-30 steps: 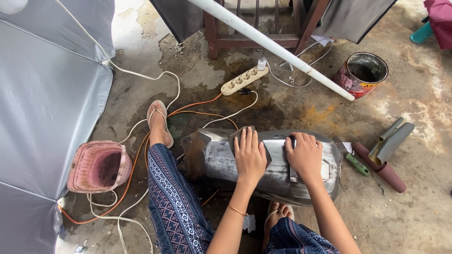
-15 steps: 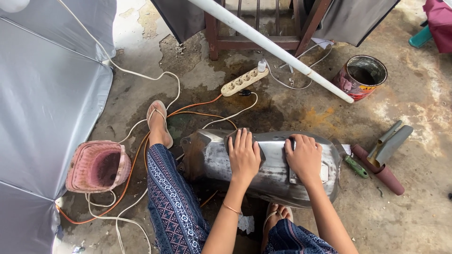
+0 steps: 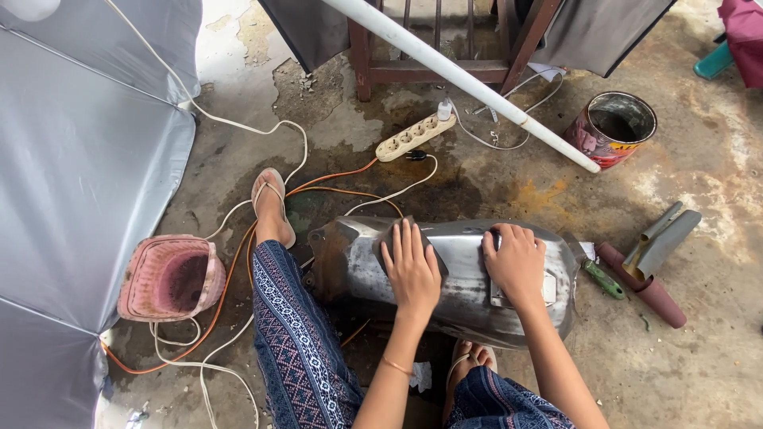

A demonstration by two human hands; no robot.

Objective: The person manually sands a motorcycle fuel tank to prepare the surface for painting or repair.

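Note:
A bare, dull-grey curved metal shell [image 3: 469, 298], like a vehicle body part, lies on the concrete between my legs. My left hand [image 3: 411, 268] lies flat on a dark abrasive sheet [image 3: 438, 266], pressing it against the top of the shell with the fingers together. My right hand [image 3: 515, 264] is curled over the shell's upper edge further right, holding it. My left foot in a sandal [image 3: 272, 205] rests just left of the shell.
A pink bucket [image 3: 169, 278] stands at the left beside a grey canopy [image 3: 87, 159]. Orange and white cables [image 3: 238, 262] loop to a power strip [image 3: 415, 135]. Behind are a white pipe [image 3: 461, 75], a wooden frame and a rusty can [image 3: 612, 127]. Tools [image 3: 648, 262] lie at the right.
My left hand with the abrasive sheet has slid slightly to the left along the shell. My right hand has kept its hold in the same place.

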